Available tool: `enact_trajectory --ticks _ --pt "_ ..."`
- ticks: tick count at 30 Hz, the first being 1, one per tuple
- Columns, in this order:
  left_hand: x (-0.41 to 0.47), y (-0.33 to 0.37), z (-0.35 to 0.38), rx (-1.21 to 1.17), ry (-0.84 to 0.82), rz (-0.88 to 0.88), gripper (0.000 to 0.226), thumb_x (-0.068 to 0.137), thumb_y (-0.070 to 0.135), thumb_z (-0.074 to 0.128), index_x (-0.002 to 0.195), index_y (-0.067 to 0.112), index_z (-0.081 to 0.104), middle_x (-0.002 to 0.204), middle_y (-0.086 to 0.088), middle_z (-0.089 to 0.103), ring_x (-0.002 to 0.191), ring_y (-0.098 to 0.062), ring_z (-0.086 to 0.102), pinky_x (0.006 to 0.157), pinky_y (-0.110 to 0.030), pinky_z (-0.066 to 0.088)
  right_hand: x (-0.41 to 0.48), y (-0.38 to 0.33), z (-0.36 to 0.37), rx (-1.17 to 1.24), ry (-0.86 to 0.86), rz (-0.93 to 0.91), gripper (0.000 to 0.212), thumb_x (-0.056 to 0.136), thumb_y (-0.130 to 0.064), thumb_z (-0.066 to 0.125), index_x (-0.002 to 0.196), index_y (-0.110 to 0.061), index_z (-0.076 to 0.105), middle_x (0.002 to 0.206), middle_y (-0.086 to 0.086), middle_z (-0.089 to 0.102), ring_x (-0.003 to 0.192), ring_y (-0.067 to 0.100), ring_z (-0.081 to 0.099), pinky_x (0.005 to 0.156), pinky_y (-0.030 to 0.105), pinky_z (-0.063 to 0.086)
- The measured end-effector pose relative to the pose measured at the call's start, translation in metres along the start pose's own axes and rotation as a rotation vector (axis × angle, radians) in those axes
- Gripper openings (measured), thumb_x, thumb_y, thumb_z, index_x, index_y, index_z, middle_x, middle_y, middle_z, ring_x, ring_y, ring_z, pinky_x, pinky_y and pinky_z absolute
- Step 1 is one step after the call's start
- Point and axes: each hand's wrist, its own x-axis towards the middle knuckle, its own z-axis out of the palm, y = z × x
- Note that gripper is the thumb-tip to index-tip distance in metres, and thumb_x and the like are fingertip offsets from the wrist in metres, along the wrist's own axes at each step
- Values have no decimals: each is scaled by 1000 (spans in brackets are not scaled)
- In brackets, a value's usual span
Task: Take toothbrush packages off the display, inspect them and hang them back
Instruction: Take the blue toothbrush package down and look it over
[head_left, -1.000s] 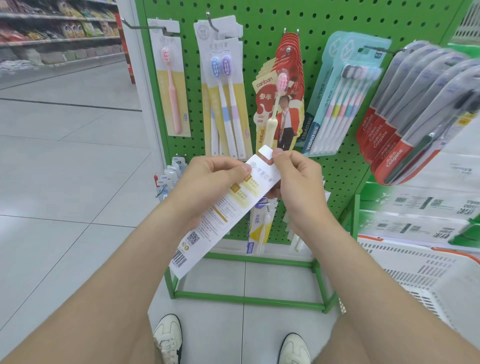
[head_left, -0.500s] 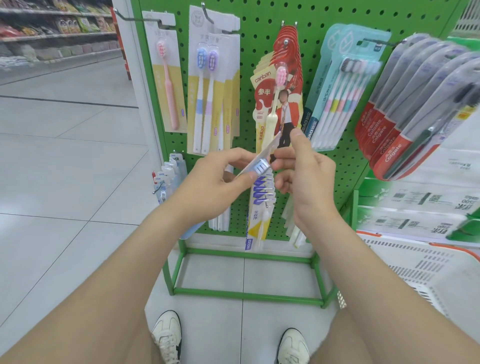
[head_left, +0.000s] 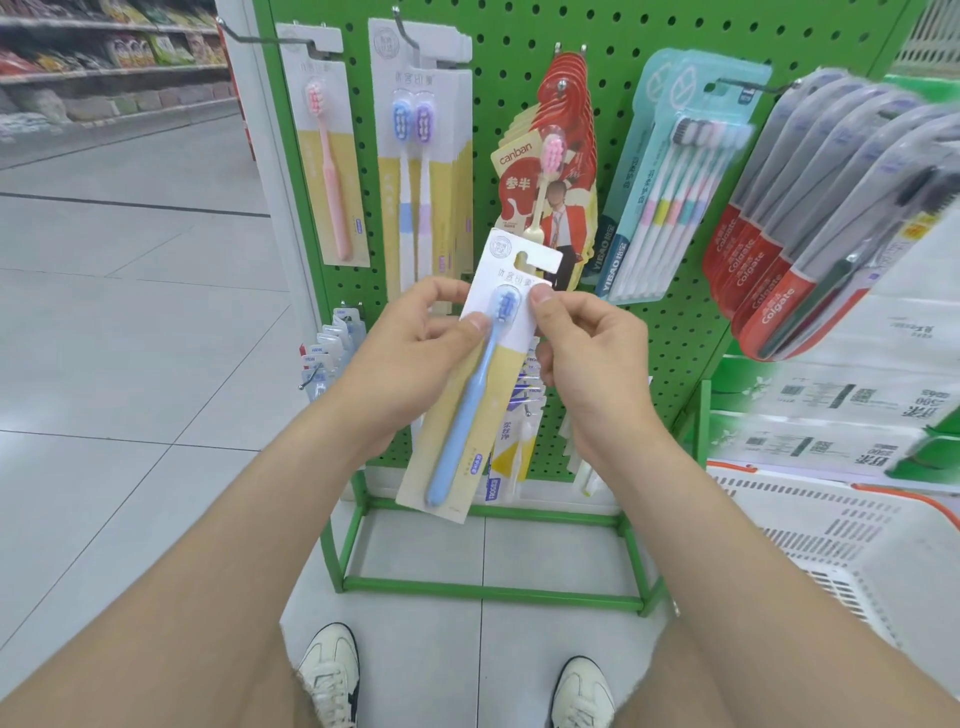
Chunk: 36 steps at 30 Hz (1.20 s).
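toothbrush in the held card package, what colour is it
Light blue toothbrush, clearest in the head view.

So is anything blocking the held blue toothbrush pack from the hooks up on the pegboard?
Nothing visible does. The left hand and right hand pinch the blue toothbrush pack in open air before the pegboard; the hook tips above it are bare.

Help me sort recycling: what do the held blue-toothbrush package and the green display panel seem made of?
Package: looks like matte printed cardboard, flat and thin with a punched hang slot. The raised oval outline around the brush head suggests a clear plastic blister. Display panel: probably painted sheet metal, smooth even green with regular punched holes, though a plastic coating cannot be ruled out.
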Motion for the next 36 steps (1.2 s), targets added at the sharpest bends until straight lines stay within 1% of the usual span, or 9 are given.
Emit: enact_trajectory --ticks 3,6,11,17,19,21,25,31,36 --pt "2 0 0 1 46 -41 13 111 28 57 114 23 68 92 -1 82 79 -22 71 79 -43 52 -1 -1 0 -13 -6 -40 24 102 -27 73 87 -9 77 60 3 58 55 14 46 60 30 43" --pt "3 1 1 5 77 -41 20 109 40 59 104 27 73 87 4 75 80 -21 65 85 -48 55 -2 0 1 -35 -9 -49 24 101 -29 74 90 -7 76 60 8 60 51 14 50 56 27 45" --pt "-1 4 3 -37 1 -15 37 100 34 73 132 21 59 106 0 83 101 -21 79 101 -51 58 -3 0 2 -51 12 -86 24 100 -30 75 91 -8 77 64 14 70 50 17 61 54 30 49" --pt "1 0 1 -75 93 100 48 105 27 69 145 33 42 109 0 82 100 -26 78 95 -53 59 -8 -4 2 -87 -99 -78 22 98 -23 76 85 -5 74 61 9 65 45 17 54 53 24 45" --pt "5 -1 -1 -76 173 158 48 105 31 68 144 40 42 96 9 80 88 -15 75 87 -48 59 -12 -4 4 -153 -198 -92 18 96 -16 76 85 -3 71 56 8 65 42 17 55 63 22 46" --pt "7 -2 -2 -64 255 191 38 108 31 64 140 42 47 70 16 63 65 -3 57 75 -34 48 -17 -6 6 -181 -287 -105 17 95 -11 76 86 2 69 52 7 64 40 18 56 59 24 47" --pt "9 -5 -4 -57 317 176 15 109 35 59 123 31 60 62 10 42 55 -10 36 65 -35 37 -24 -12 9 -135 -333 -90 18 97 -7 73 87 8 69 51 6 65 38 16 59 45 25 47" --pt "12 -5 6 -151 386 126 8 111 40 50 117 35 53 94 -2 58 79 -17 58 81 -41 53 -23 -12 13 -41 -317 -64 28 99 -11 73 74 -1 66 51 4 61 41 14 53 45 22 45" --pt "12 1 10 -268 422 41 27 94 49 47 115 33 48 112 -10 61 94 -29 59 93 -57 53 -24 -13 14 13 -392 -55 33 100 -13 71 70 -6 61 51 -1 56 42 9 48 46 20 42"
